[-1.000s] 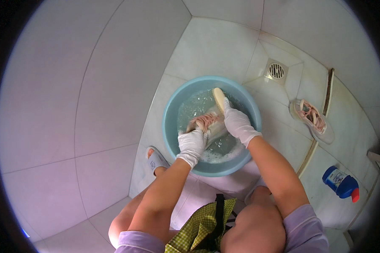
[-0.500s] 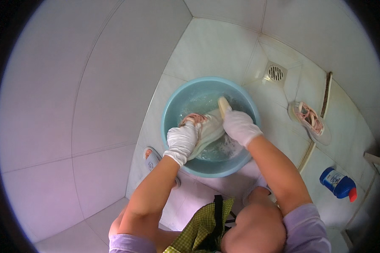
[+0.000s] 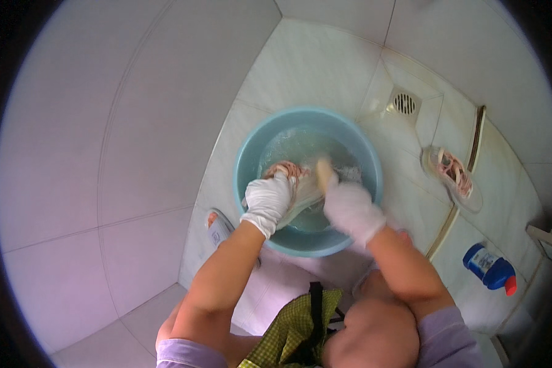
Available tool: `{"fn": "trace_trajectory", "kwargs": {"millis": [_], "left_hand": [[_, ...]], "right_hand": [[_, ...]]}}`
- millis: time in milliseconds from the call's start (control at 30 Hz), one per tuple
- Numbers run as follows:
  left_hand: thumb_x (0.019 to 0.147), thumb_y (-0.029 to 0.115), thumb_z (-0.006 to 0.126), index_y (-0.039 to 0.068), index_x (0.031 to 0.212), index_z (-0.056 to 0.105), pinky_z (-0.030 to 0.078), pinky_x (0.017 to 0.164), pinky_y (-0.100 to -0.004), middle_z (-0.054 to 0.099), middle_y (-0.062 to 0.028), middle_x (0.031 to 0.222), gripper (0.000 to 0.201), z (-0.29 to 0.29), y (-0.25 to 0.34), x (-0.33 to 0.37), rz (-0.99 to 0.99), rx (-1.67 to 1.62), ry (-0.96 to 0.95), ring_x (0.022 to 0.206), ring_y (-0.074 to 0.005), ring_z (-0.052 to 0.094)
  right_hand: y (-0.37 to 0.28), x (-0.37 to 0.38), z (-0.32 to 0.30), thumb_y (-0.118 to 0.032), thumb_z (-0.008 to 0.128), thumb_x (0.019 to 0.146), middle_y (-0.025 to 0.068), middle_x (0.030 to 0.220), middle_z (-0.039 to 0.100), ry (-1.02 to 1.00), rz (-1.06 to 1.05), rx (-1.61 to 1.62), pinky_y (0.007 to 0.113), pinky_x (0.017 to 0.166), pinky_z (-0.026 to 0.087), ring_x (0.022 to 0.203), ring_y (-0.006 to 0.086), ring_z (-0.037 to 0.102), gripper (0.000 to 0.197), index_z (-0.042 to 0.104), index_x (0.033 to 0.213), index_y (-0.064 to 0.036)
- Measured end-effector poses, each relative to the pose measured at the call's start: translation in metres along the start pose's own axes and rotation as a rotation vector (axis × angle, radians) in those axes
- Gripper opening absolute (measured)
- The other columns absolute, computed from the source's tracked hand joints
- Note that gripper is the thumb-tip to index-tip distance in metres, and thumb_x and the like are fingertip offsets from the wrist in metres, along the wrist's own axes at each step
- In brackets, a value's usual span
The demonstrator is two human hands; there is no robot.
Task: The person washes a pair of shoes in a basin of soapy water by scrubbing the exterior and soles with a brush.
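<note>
A light-blue basin (image 3: pixel 364 153) with sudsy water stands on the tiled floor. In its water lies a white shoe (image 3: pixel 308 195) with pink laces, tilted and partly under the surface. My left hand (image 3: pixel 267 201), in a white glove, is closed on the shoe near its laces. My right hand (image 3: pixel 352 211), gloved as well and smeared by motion, grips a beige brush (image 3: pixel 324 174) against the side of the shoe. The brush's far end is blurred, and its bristles are hidden.
To the right, a second shoe (image 3: pixel 454 174) with pink laces lies by a raised floor strip (image 3: pixel 443 233). A blue bottle (image 3: pixel 489 266) with a red cap lies nearer me. Beyond the basin is a floor drain (image 3: pixel 404 103). My slippered left foot (image 3: pixel 218 229) is beside the basin.
My right hand and the brush have shifted slightly toward me along the shoe. My left hand keeps its hold, and the shoe sits a little differently in the water.
</note>
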State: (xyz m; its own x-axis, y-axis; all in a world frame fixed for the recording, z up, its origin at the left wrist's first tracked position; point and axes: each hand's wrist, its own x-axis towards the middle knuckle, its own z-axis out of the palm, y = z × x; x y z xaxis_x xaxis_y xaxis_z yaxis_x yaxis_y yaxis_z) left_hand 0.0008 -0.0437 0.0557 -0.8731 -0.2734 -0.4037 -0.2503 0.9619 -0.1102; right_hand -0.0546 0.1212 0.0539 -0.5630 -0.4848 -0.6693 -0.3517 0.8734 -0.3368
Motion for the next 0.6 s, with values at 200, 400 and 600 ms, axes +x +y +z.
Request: {"fn": "trace_trajectory", "kwargs": {"millis": [200,400,600], "left_hand": [[0.094,0.040,0.046,0.005,0.105,0.056,0.052,0.058,-0.0507,0.069,-0.0164,0.075,0.038,0.004,-0.001,0.006,-0.030,-0.019,-0.038,0.065,-0.0355,0.068],[0.094,0.040,0.046,0.007,0.104,0.057,0.052,0.061,-0.0488,0.068,-0.0170,0.074,0.036,-0.001,0.005,0.005,-0.014,-0.122,-0.011,0.066,-0.0375,0.067],[0.095,0.042,0.044,0.008,0.105,0.060,0.052,0.067,-0.0486,0.068,-0.0186,0.077,0.038,-0.004,-0.016,0.004,-0.080,-0.157,0.008,0.072,-0.0383,0.067]], "right_hand": [[0.007,0.007,-0.027,-0.015,0.032,0.096,0.0284,0.104,0.064,0.031,-0.009,0.181,0.048,0.084,0.051,0.093,0.0409,0.065,0.043,0.039,0.131,0.0084],[0.020,0.026,-0.025,-0.011,0.041,0.089,0.0280,0.102,0.065,0.046,0.066,0.270,0.047,0.083,0.051,0.095,0.0404,0.064,0.042,0.042,0.128,0.0056],[0.005,-0.024,-0.025,-0.011,0.040,0.091,0.0275,0.103,0.065,-0.054,-0.027,0.091,0.046,0.084,0.051,0.094,0.0405,0.064,0.045,0.040,0.130,0.0102]]}}
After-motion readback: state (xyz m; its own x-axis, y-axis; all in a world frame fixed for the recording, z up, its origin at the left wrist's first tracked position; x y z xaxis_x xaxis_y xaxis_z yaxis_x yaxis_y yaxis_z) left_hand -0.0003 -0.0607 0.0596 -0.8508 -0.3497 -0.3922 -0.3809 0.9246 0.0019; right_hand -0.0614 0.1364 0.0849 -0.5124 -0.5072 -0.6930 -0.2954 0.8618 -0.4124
